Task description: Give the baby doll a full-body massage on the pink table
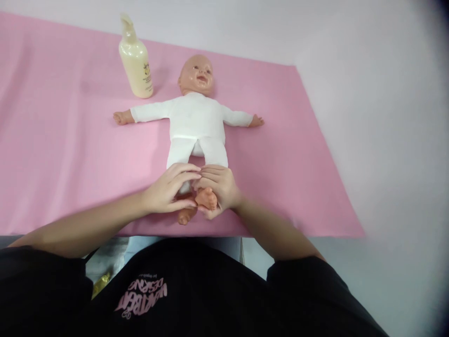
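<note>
my right hand (219, 187) is wrapped around the doll's (196, 117) leg on the right, with a bare foot (207, 200) poking out, and my left hand (171, 189) is curved over the other leg, but i can't tell if it is gripping. the doll lies on its back on the pink cloth (280, 140), head far and feet near, arms out left and right. a pale yellow pump bottle (137, 68) stands far left, near its head.
</note>
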A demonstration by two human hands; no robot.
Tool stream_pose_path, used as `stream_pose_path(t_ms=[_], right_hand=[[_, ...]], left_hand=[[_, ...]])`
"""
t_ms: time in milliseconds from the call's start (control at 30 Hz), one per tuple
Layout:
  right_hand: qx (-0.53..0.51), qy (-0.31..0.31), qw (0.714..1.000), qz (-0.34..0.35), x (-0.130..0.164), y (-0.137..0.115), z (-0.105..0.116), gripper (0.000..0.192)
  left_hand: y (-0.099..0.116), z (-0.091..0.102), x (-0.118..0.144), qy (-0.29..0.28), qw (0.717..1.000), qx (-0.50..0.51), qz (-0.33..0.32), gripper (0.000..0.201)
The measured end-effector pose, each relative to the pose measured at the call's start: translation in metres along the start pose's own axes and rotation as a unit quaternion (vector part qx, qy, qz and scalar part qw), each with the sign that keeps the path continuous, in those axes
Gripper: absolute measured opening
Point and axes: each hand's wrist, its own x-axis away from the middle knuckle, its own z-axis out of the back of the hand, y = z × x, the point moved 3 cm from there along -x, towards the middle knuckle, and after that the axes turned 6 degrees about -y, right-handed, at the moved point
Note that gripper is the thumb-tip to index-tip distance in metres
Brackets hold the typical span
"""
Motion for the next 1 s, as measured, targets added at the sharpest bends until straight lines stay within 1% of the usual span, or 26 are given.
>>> stream_pose_path(t_ms=[67,167,233,333,467,567,633,733,900,1000], right_hand=[[-0.016,0.019,1.0,0.01,-0.001,-0.005,0.001,0.028],[-0.039,0.049,0.997,0.034,-0.002,-0.011,0.002,0.017],[-0.053,0.063,0.996,0.036,-0.003,-0.014,0.003,0.015],[-0.06,0.072,0.995,0.039,-0.004,-0.016,0.002,0.017],[-0.032,0.076,0.993,0.089,-0.004,-0.022,0.0,0.007],[-0.03,0.082,0.991,0.098,-0.003,-0.024,-0.001,0.004],[-0.04,0.084,0.991,0.099,-0.003,-0.023,-0.001,0.008],[-0.062,0.09,0.988,0.105,-0.002,-0.021,0.0,0.02],[-0.05,0.081,0.99,0.104,0.002,-0.011,-0.003,0.055],[-0.028,0.093,0.992,0.08,0.005,-0.003,-0.004,0.064]], left_hand=[[0.0,-0.001,0.0,-0.005,1.0,0.008,-0.003,0.066],[-0.001,-0.002,0.001,-0.017,1.0,0.02,0.005,0.072],[-0.003,-0.003,0.001,-0.029,0.999,0.026,0.013,0.077],[-0.004,-0.005,0.002,-0.038,0.999,0.033,0.017,0.085],[-0.003,-0.006,0.001,-0.026,0.999,0.023,0.014,0.085],[-0.001,-0.007,-0.001,-0.022,1.0,0.007,0.011,0.08],[-0.001,-0.008,-0.001,-0.023,1.0,-0.006,0.008,0.074],[-0.001,-0.008,0.0,-0.02,1.0,-0.018,0.005,0.069],[-0.005,-0.006,0.002,-0.012,1.0,-0.019,0.007,0.068],[-0.007,-0.004,0.002,0.001,1.0,0.006,0.016,0.071]])
